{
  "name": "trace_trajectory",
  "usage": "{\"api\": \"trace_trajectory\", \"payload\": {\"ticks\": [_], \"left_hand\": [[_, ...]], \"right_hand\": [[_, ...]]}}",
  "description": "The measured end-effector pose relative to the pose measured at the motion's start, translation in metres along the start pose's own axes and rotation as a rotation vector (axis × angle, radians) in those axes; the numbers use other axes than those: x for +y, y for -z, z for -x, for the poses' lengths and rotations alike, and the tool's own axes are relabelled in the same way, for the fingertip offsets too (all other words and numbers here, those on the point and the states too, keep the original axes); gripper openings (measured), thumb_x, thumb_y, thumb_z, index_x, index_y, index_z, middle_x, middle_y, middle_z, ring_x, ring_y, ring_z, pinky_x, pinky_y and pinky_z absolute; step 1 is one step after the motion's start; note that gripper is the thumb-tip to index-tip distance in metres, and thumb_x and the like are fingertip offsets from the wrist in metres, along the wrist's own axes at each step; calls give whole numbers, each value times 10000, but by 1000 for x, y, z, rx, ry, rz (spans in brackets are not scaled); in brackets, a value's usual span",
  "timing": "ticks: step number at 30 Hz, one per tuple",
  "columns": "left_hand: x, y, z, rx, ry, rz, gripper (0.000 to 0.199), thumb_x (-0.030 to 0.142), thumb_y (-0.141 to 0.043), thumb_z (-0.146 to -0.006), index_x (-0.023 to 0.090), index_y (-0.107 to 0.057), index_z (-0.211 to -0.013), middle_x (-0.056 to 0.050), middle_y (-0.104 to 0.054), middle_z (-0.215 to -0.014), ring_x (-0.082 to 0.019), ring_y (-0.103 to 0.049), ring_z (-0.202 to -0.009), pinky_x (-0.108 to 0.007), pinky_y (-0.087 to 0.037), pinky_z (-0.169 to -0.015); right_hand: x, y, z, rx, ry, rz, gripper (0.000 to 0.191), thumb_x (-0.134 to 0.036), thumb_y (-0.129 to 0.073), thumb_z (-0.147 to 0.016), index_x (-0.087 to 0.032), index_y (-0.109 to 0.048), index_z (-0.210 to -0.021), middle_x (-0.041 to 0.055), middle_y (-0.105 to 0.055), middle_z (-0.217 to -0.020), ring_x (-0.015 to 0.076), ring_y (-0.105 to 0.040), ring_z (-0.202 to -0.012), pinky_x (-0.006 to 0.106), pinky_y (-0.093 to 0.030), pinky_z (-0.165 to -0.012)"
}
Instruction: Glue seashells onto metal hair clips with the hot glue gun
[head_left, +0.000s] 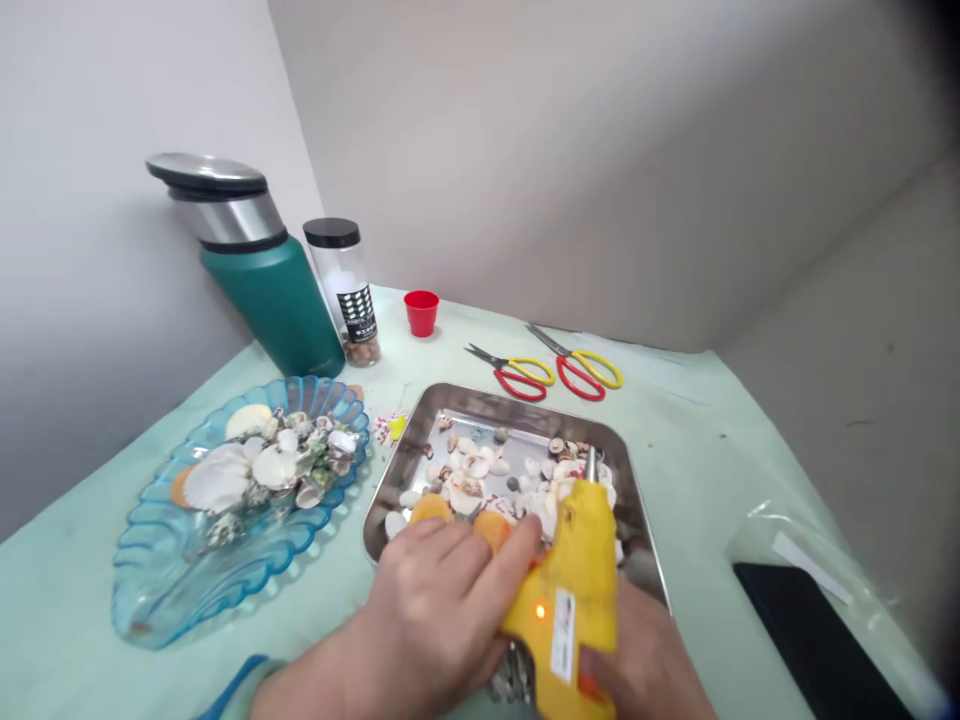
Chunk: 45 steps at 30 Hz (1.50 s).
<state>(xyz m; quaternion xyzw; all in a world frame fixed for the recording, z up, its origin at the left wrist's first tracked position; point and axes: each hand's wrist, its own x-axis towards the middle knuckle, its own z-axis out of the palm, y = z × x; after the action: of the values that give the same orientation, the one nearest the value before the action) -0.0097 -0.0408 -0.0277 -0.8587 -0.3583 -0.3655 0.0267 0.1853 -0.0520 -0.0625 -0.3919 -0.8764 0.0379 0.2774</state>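
Observation:
My right hand point(654, 650) grips a yellow hot glue gun point(581, 560), whose metal nozzle points away over the steel tray point(641, 500). An orange light glows on the gun's side. Close beside it on the left, my left hand point(442, 600) is closed with its back towards me, and the index finger reaches towards the gun. What its fingers hold is hidden from view. Small white and brown seashells point(476, 465) lie in the tray beyond both hands. Greyish shells point(514, 675) show below, between the left hand and the gun.
A blue scalloped dish point(150, 555) with larger shells point(217, 478) sits left. Behind stand a green bottle point(274, 300), a black-lidded jar point(349, 290) and a red cup point(421, 314). Two pairs of scissors point(517, 378) point(585, 372) lie behind the tray; a black flat object point(814, 635) lies right.

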Motion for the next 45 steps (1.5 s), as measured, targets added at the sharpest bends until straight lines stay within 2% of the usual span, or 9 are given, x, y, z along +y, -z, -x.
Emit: {"api": "trace_trajectory", "payload": {"ticks": [7,14,23,27,30,32,36,41,45], "left_hand": [[-1,11,-2,-189,558,258,184,274,-563,-802,197,-646,-948,14,-647,-683,-112,-561,-551,-206,-448,-528],[1,13,0,-169,692,222,220,388,-585,-780,198,-666,-857,41,-562,-547,-98,-482,-460,-203,-404,-462],[10,18,-3,-209,706,288,328,478,-558,-757,195,-672,-878,2,-664,-711,-165,-607,-643,-252,-465,-575],[23,28,-19,-35,670,237,371,380,-598,-729,171,-608,-1035,-31,-679,-849,-199,-634,-765,-310,-494,-692],[42,18,-27,54,579,256,585,236,-598,-712,153,-434,-1268,-78,-674,-960,-208,-646,-818,-338,-506,-724],[58,3,-27,19,481,288,733,150,-554,-720,146,-257,-1391,-107,-671,-1002,-222,-654,-828,-355,-513,-714],[76,-15,-23,-48,255,332,641,148,-534,-747,127,-340,-1358,-164,-639,-1087,-232,-636,-931,-352,-508,-789],[46,21,-37,-209,235,367,496,272,-496,-818,193,-451,-1306,-79,-692,-978,-184,-646,-856,-304,-502,-738],[5,42,-51,-210,347,42,293,328,-437,-839,187,-677,-932,-69,-699,-799,-188,-622,-719,-294,-458,-667]], "right_hand": [[-10,16,-4,-80,32,113,195,-127,-464,-854,-171,-618,-744,58,-566,-711,153,-504,-651,284,-350,-591],[-6,25,-9,-172,49,57,208,-173,-466,-874,-154,-579,-700,32,-516,-685,121,-450,-606,264,-291,-553],[-17,40,3,-270,27,20,126,-232,-528,-860,-172,-635,-892,44,-580,-826,134,-526,-707,248,-362,-594],[-24,61,-6,-112,-87,-247,231,-356,-520,-881,-209,-602,-1038,61,-589,-1036,156,-567,-871,278,-449,-730],[-29,63,-20,13,-176,-478,375,-404,-508,-876,-226,-517,-1206,85,-559,-1182,210,-549,-1032,362,-457,-855],[-31,55,-27,46,-234,-696,404,-441,-493,-870,-233,-508,-1215,82,-580,-1169,236,-535,-1096,392,-452,-898],[-30,39,-29,174,-464,-1156,410,-462,-539,-828,-251,-509,-1178,61,-629,-1106,244,-597,-1017,410,-488,-860],[-13,47,-26,375,-600,-1387,359,-324,-665,-710,-204,-556,-1031,60,-679,-885,212,-641,-811,361,-522,-723],[5,51,-23,379,-622,-1394,348,-219,-638,-666,-178,-536,-996,11,-630,-698,104,-524,-515,221,-426,-458]]}}
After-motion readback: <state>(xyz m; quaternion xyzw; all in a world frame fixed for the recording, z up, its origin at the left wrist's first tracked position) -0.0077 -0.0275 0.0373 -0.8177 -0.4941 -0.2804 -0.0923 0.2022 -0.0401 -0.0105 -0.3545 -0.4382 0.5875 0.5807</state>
